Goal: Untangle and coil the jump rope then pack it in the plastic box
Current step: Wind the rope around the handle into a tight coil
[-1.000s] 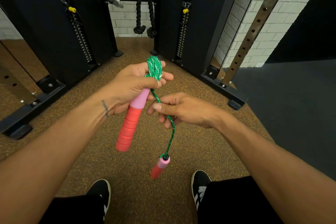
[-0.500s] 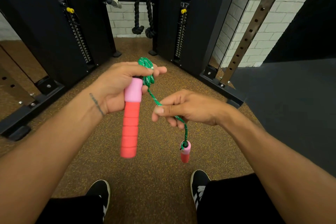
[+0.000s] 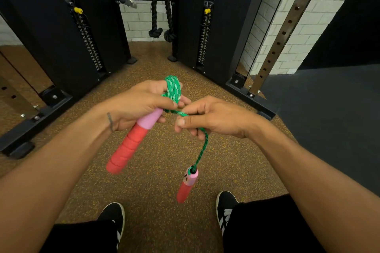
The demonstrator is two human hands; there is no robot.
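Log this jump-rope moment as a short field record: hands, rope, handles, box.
left hand: grips the near handle together with the green coil
right hand: pinches the loose rope just beside the coil
far handle: hangs free from the loose rope, above the floor
coiling: partly done, a short tail left
plastic box: not in view

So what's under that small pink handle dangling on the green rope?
Speckled brown floor lies below the dangling pink-and-red handle, a black shoe beside it. The patch it covers is hidden.
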